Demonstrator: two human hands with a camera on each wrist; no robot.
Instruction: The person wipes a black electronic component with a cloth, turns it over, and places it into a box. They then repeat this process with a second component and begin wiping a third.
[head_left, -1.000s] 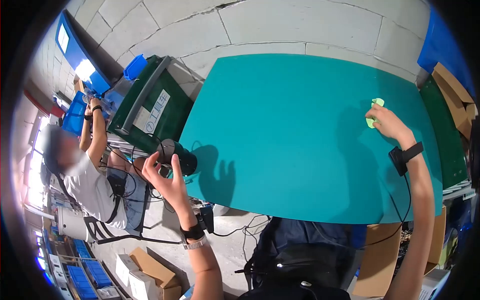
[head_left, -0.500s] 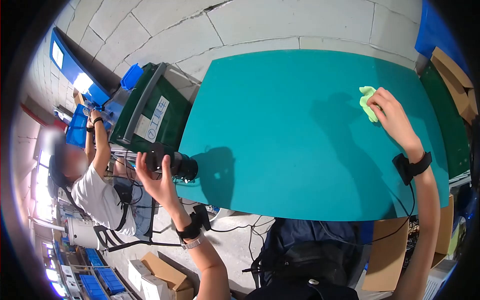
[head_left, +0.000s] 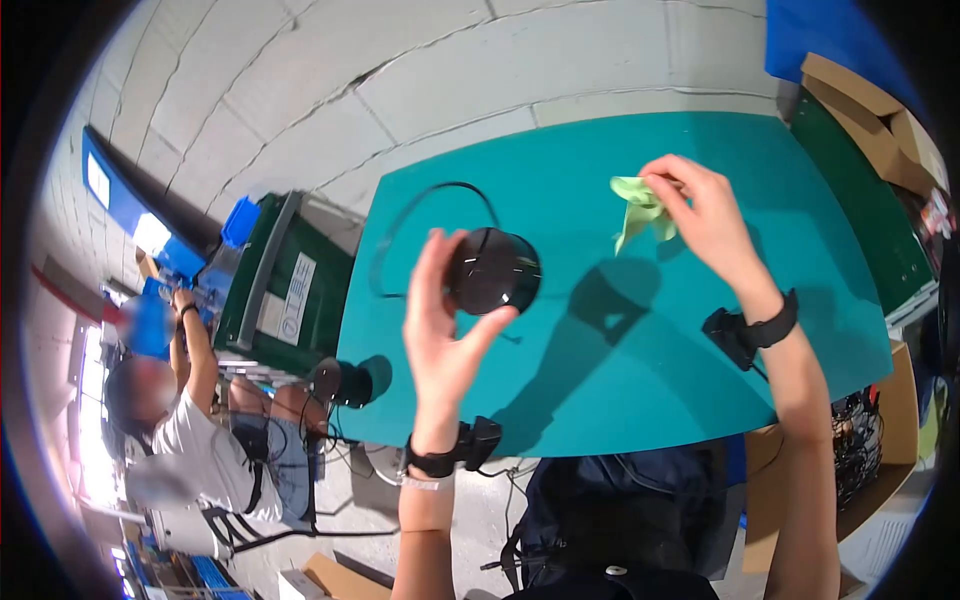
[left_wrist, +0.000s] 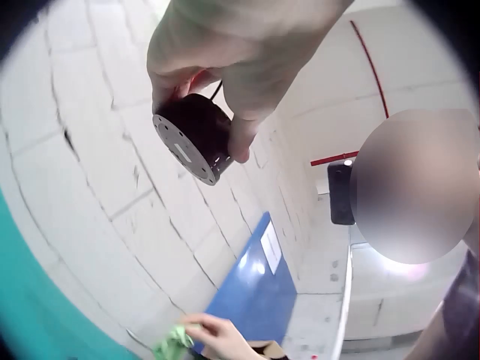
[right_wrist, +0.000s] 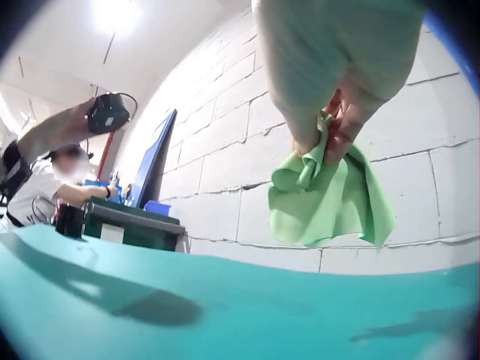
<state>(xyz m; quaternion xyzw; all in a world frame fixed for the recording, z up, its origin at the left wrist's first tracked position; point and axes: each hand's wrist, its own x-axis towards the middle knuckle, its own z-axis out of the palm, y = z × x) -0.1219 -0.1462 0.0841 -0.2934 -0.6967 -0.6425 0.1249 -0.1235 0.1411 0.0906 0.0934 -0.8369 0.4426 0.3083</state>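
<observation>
My left hand [head_left: 440, 330] grips a glossy black round device [head_left: 497, 270] above the left part of the teal table [head_left: 560, 400]. In the left wrist view the device [left_wrist: 191, 139] is a short cylinder with a flat grey, screw-dotted face, and a thin cable runs from it. Over the table's right half, my right hand [head_left: 708, 220] pinches a light green cloth [head_left: 642, 208]. The cloth [right_wrist: 330, 199] hangs bunched and creased from the fingertips in the right wrist view, raised off the tabletop.
A black cylinder [head_left: 350, 383] stands at the table's left edge. Beyond it are a green tool cart [head_left: 300, 290] and a seated person in a white shirt [head_left: 200, 440]. Cardboard boxes [head_left: 870, 120] sit at the right, and a block wall [head_left: 450, 70] rises behind the table.
My left hand has carried the black device from beside the black cylinder to the right, over the table. My right hand has lifted the green cloth from the tabletop and brought it leftward.
</observation>
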